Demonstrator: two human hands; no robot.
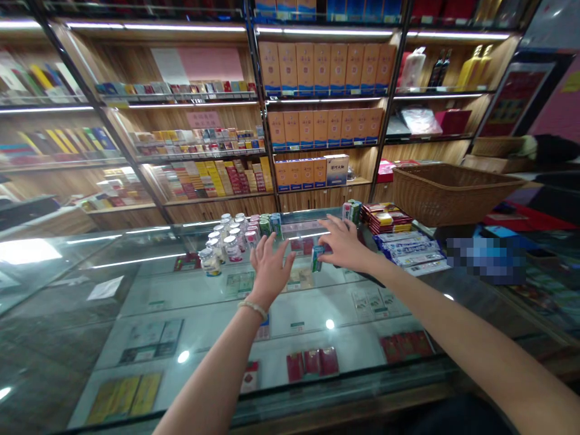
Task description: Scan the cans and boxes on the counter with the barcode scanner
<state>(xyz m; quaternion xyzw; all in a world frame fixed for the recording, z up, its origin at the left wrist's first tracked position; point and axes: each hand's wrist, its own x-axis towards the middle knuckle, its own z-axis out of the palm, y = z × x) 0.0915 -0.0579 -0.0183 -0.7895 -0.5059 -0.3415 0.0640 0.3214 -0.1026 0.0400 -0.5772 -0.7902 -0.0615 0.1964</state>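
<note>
Here, the right hand (343,243) holds a blue-green pack (315,260) between its fingers (325,240).

**Little lettering legible around the hands**

Beyond the right hand (339,243), a white-fronted box (336,171) on a low shelf bears dark Chinese characters, apparently 洋河大曲. The orange boxes (322,128) above it carry characters too small to read. Beyond and left of the left hand (270,266), a pink sign (203,119) shows two blurred lines of Chinese characters. Print on the small pack (316,258) in the right fingers is illegible.
</note>
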